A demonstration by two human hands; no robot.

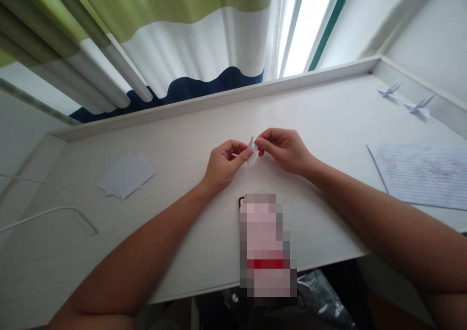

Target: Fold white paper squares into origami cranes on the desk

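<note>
A small folded piece of white paper (252, 150) is pinched between both hands above the middle of the white desk (328, 120). My left hand (223, 163) grips its left side with thumb and fingers closed. My right hand (285, 148) pinches its right side with the fingertips pressed together. Most of the paper is hidden by the fingers. A phone (266, 247) lies on the desk just in front of my hands, near the front edge.
A small stack of white paper squares (126, 175) lies at the left. Two folded paper cranes (389, 90) (420, 106) stand at the far right corner. A lined written sheet (425, 174) lies at the right. A white cable (51, 213) runs at the left. A striped curtain (164, 43) hangs behind.
</note>
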